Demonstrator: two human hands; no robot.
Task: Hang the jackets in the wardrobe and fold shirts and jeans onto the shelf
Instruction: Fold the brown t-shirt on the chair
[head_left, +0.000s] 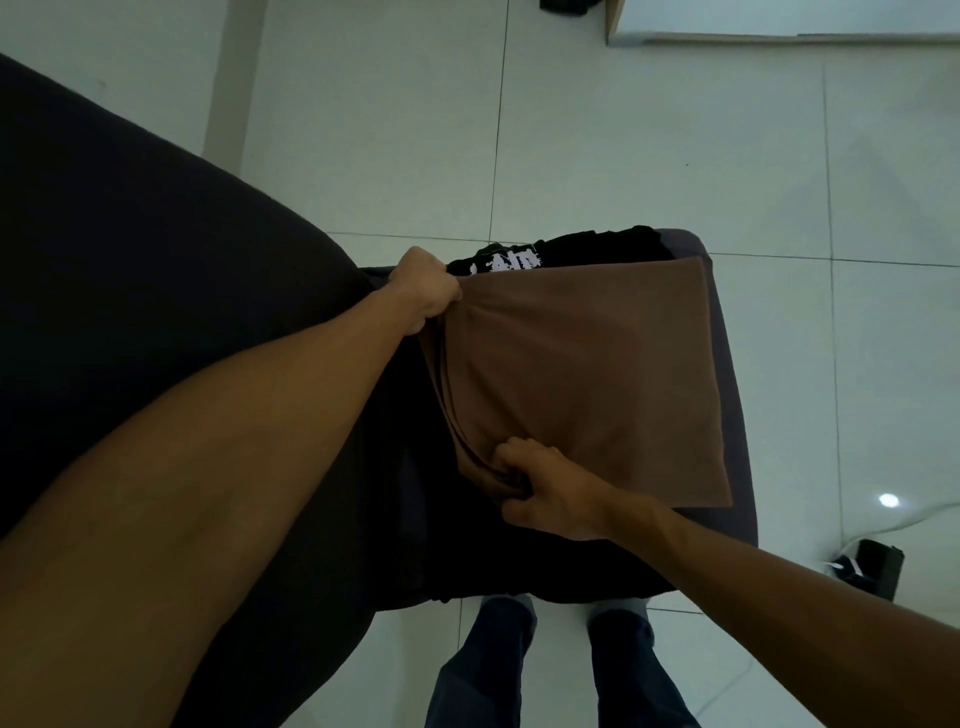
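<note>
Now near sofa edge (727, 364), open floor (623, 130) beyond; left hand (426, 296) and right hand (545, 493) both gripping folded brown shirt (582, 374) edge, fingers clamped.

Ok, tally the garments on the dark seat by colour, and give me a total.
Brown: 1, the folded brown shirt, gripped along its near-left edge by the left hand and right hand.
Black: 1, the black printed shirt, partly tucked under the brown one.
Total: 2 that can be told apart on the dark seat.

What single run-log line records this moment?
left hand: grips brown shirt | right hand: grips shirt | shirt: folded, on dark sofa
</note>
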